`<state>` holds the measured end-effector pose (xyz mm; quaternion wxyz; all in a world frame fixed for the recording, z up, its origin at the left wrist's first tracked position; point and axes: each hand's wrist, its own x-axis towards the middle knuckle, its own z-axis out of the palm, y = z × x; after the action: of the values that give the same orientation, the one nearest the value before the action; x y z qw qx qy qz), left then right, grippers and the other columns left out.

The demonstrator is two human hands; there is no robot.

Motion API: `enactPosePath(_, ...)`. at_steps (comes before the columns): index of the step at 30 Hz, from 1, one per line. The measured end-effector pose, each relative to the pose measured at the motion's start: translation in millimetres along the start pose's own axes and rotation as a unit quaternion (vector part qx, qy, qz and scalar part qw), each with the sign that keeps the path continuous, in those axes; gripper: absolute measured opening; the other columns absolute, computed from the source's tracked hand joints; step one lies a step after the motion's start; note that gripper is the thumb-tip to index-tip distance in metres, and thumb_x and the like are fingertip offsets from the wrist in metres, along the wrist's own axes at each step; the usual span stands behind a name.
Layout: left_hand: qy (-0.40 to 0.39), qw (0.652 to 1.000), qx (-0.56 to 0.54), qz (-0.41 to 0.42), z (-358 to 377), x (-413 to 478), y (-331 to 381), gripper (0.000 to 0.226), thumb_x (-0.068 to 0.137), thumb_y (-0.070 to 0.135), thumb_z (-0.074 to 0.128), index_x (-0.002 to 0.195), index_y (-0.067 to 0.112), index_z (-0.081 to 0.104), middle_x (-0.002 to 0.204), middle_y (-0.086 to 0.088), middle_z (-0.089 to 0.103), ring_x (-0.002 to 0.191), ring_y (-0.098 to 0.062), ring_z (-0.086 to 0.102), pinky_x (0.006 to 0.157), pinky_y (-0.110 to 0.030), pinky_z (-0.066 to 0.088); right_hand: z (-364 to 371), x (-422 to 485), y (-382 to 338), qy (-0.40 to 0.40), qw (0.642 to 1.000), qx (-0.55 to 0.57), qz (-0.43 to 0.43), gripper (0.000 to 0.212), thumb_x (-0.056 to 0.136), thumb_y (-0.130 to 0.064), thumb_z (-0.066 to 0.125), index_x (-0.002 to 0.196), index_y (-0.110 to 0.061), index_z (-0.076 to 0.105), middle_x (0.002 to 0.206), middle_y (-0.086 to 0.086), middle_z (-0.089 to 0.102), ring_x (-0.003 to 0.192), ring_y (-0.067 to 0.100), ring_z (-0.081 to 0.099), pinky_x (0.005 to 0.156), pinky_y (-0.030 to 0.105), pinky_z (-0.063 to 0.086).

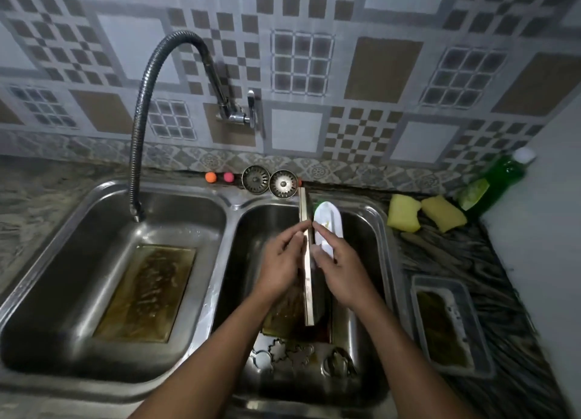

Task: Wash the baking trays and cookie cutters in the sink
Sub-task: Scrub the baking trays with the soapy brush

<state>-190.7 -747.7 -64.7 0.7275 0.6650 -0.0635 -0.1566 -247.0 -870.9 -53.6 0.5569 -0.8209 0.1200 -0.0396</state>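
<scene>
A metal baking tray (307, 299) stands on its long edge in the right sink basin (374, 227). My left hand (281, 266) holds it from the left, fingers pinching the upper rim. My right hand (341, 269) grips a white scrubbing brush (327, 219) with a green edge against the tray's right face. Several metal cookie cutters (294, 354) lie on the basin floor near the front. A second greasy tray (146, 293) lies flat in the left basin (63, 239). A third dirty tray (446, 324) sits on the counter at the right.
The flexible faucet hose (138, 154) hangs over the left basin, with no water visible. Two sink strainers (270, 181) and two small coloured balls (219, 177) sit behind the sink. Two yellow sponges (424, 212) and a green dish soap bottle (496, 179) stand at the back right.
</scene>
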Motion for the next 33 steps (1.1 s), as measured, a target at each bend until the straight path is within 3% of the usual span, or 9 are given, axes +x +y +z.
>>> enactPosePath(4,-0.055,0.996,-0.054,-0.051,6,-8,8,0.041,0.108,0.035,0.025,0.145,0.039,0.042,0.132,-0.002,0.063,0.124,-0.015,0.057,0.093,-0.037,0.053,-4,-12,2,0.024,0.999,-0.048,0.003,0.061,0.088,-0.034,0.070,0.142,-0.047,0.043,0.132,-0.022,0.043,0.124,-0.010,0.037,0.102,0.018,0.034)
enactPosePath(7,-0.065,0.989,-0.099,-0.089,11,-13,12,0.045,0.107,0.039,0.022,0.150,0.038,0.032,0.127,-0.006,0.066,0.109,-0.015,0.063,0.071,-0.032,0.057,-7,-20,3,0.066,0.997,-0.042,-0.008,0.066,0.086,-0.015,0.073,0.141,-0.040,0.047,0.130,-0.018,0.045,0.120,-0.014,0.042,0.101,0.014,0.037)
enactPosePath(10,-0.076,0.985,-0.120,-0.099,13,-17,15,0.044,0.106,0.028,0.033,0.150,0.036,0.031,0.119,-0.006,0.071,0.095,-0.032,0.069,0.072,-0.039,0.055,-10,-30,-3,0.120,0.993,-0.008,0.007,0.054,0.088,-0.003,0.062,0.135,-0.030,0.057,0.124,-0.008,0.055,0.108,-0.004,0.059,0.084,0.013,0.051)
enactPosePath(13,-0.043,0.996,-0.047,-0.059,5,-22,10,0.046,0.101,0.016,0.052,0.146,0.026,0.044,0.118,-0.004,0.072,0.098,-0.026,0.069,0.084,-0.041,0.056,-16,-40,-6,0.164,0.986,-0.015,0.011,0.043,0.089,-0.007,0.062,0.127,-0.027,0.064,0.126,-0.004,0.061,0.102,-0.005,0.060,0.085,0.014,0.052)
enactPosePath(19,0.024,0.970,0.239,0.046,-51,-29,-9,0.032,0.088,0.018,0.072,0.116,0.032,0.065,0.115,0.015,0.058,0.104,0.006,0.053,0.092,-0.015,0.046,-16,-51,-12,0.216,0.974,0.057,0.036,0.034,0.091,-0.017,0.066,0.119,-0.035,0.069,0.121,-0.004,0.067,0.108,0.007,0.064,0.090,0.036,0.057)
enactPosePath(24,-0.025,0.970,0.242,-0.018,-106,-36,-7,0.045,0.092,0.007,0.065,0.130,0.030,0.062,0.121,0.008,0.066,0.096,-0.011,0.068,0.089,-0.026,0.056,12,-46,-40,0.261,0.957,0.116,0.051,0.038,0.090,-0.005,0.063,0.121,-0.027,0.068,0.097,-0.015,0.072,0.087,0.000,0.067,0.073,0.010,0.053)
enactPosePath(26,-0.007,0.967,0.253,-0.012,-138,-36,-1,0.046,0.092,0.004,0.062,0.131,0.027,0.062,0.108,0.007,0.065,0.079,-0.009,0.065,0.076,-0.019,0.055,42,-42,-45,0.256,0.956,0.126,0.069,0.034,0.089,-0.006,0.066,0.115,-0.027,0.070,0.087,-0.015,0.071,0.077,-0.004,0.067,0.071,0.014,0.053)
enactPosePath(29,0.016,0.967,0.254,-0.028,-200,-39,4,0.039,0.091,0.004,0.064,0.127,0.020,0.066,0.111,0.002,0.069,0.085,-0.006,0.060,0.070,-0.007,0.047,103,-37,-54,0.230,0.963,0.111,0.084,0.021,0.085,-0.010,0.072,0.101,-0.024,0.072,0.096,-0.001,0.074,0.080,0.007,0.069,0.072,0.025,0.055)
enactPosePath(33,0.024,0.951,0.300,-0.071,-302,-39,9,0.037,0.088,0.008,0.070,0.124,0.017,0.068,0.117,-0.001,0.070,0.104,-0.014,0.067,0.090,-0.021,0.051,197,-25,-69,0.184,0.969,0.113,0.121,0.018,0.082,-0.012,0.076,0.093,-0.026,0.071,0.097,-0.003,0.073,0.087,0.012,0.068,0.079,0.028,0.055)
